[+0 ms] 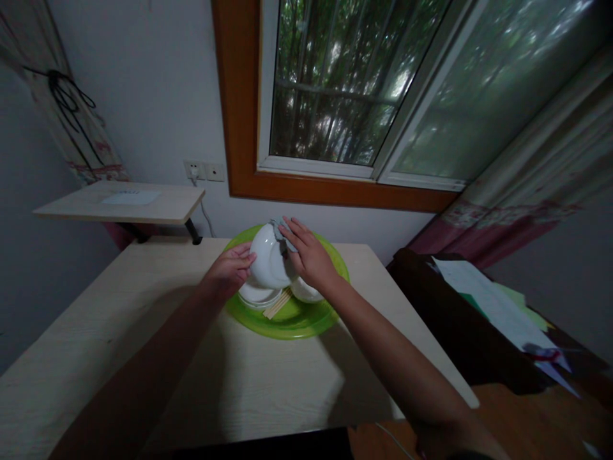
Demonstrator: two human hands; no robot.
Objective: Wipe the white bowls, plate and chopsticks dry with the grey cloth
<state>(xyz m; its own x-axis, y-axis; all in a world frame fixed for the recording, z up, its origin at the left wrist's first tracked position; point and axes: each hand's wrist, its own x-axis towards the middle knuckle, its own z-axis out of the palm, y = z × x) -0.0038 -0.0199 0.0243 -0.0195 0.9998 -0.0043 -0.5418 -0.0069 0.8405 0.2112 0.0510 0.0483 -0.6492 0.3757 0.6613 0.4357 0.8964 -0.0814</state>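
Note:
A white bowl (268, 259) is tilted above the green tray (287, 331), its rounded outside facing me. My left hand (234, 268) grips its left edge between thumb and fingers. On the bowl's right side, my right hand (309, 252) presses a grey cloth (278, 230) against the surface, with its fingers stretched over the cloth. White dishes (258, 297) lie stacked in the tray below the bowl. Beside them is a bundle of light wooden chopsticks (278, 303). Another white bowl (306, 292) sits to the right, partly hidden by my right hand and wrist.
The tray stands on a pale wooden table (191, 358) against the wall. A small raised shelf (124, 201) with a paper on it is at the left, near a wall socket (194, 170). Papers (498, 306) lie on a dark piece of furniture at the right.

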